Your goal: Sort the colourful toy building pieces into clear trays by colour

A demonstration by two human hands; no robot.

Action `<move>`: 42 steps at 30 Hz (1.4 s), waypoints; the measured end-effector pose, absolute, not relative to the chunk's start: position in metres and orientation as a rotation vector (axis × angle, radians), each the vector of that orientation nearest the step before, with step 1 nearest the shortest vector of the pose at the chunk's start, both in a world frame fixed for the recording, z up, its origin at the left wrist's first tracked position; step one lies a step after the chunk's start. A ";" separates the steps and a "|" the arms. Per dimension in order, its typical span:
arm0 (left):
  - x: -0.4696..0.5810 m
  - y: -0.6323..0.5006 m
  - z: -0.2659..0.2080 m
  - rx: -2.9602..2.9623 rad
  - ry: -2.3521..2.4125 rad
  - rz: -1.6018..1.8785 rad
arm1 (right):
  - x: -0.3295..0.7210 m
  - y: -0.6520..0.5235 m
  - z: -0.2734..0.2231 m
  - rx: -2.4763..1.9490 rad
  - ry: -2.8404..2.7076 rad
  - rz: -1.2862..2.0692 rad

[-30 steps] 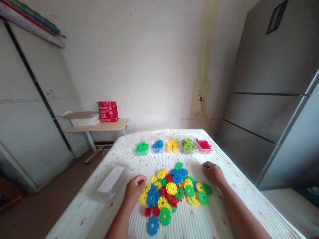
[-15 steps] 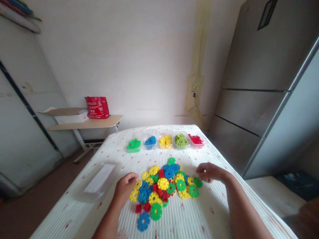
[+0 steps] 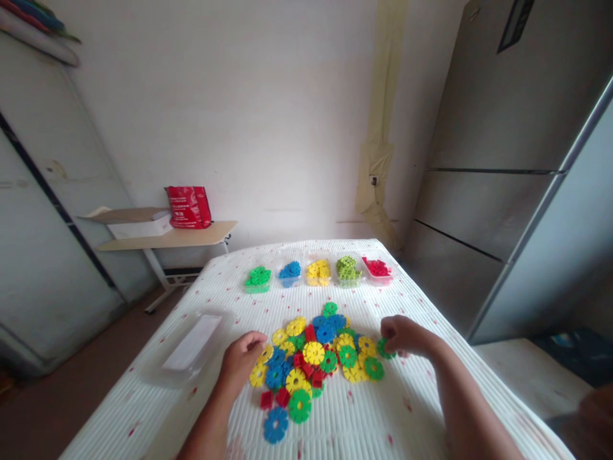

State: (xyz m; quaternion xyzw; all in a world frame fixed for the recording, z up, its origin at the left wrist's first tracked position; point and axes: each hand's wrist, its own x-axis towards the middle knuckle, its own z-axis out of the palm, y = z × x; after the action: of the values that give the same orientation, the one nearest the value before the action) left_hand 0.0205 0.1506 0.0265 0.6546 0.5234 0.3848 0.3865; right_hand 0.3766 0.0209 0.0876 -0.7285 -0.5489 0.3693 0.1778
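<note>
A mixed pile of notched plastic building discs, with red block-shaped pieces (image 3: 266, 400) among them, lies on the table before me. At its right edge my right hand (image 3: 405, 335) is closed, fingertips pinching a green disc (image 3: 385, 349). Another green disc (image 3: 374, 368) lies just below that one. My left hand (image 3: 243, 356) rests at the pile's left edge with loosely curled fingers, thumb and index slightly apart. It is beside a yellow disc (image 3: 266, 353), partly covered by the fingers. A blue disc (image 3: 276, 425) lies at the near end of the pile.
Clear tubs of sorted pieces stand in a row across the back: green (image 3: 258, 278), blue (image 3: 290, 273), yellow (image 3: 318, 271), light green (image 3: 348, 271) and red (image 3: 377, 268). A transparent lid (image 3: 179, 370) lies at left. A fridge (image 3: 483, 191) stands to the right.
My right hand's fingers have closed on the green disc at the pile's right edge, and that disc has shifted slightly right. My left hand has stayed put.
</note>
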 end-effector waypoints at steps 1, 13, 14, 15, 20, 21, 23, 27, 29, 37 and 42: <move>0.021 0.150 0.027 1.667 1.332 0.981 | 0.375 0.017 0.091 -1.974 -1.565 1.084; 0.021 0.151 0.022 1.704 1.313 1.017 | 0.350 0.003 0.064 -2.022 -1.890 0.742; 0.021 0.151 0.022 1.715 1.317 1.016 | 0.351 0.003 0.063 -2.033 -1.899 0.700; 0.021 0.151 0.022 1.721 1.322 1.019 | 0.351 0.003 0.064 -2.032 -1.906 0.676; 0.023 0.151 0.022 1.716 1.351 1.038 | 0.340 0.009 0.092 -1.796 -1.789 1.026; 0.024 0.150 0.022 1.715 1.356 1.042 | 0.335 0.013 0.099 -1.722 -1.753 1.098; 0.024 0.149 0.023 1.712 1.363 1.053 | 0.322 0.025 0.112 -1.593 -1.693 1.166; 0.024 0.148 0.026 1.704 1.377 1.081 | 0.285 0.066 0.119 -1.502 -1.616 1.192; 0.023 0.148 0.026 1.701 1.383 1.096 | 0.262 0.096 0.119 -1.545 -1.578 1.192; 0.022 0.148 0.026 1.691 1.422 1.121 | 0.184 0.225 0.143 -1.509 -1.340 0.946; 0.022 0.149 0.025 1.690 1.415 1.106 | 0.190 0.226 0.129 -1.511 -1.330 0.828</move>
State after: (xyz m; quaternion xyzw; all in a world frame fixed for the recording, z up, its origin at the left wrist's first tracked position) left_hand 0.0220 0.1489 0.0253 0.6466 0.5413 0.4233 0.3313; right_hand 0.1898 0.2258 0.1291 -0.6151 -0.5411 0.3368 0.4641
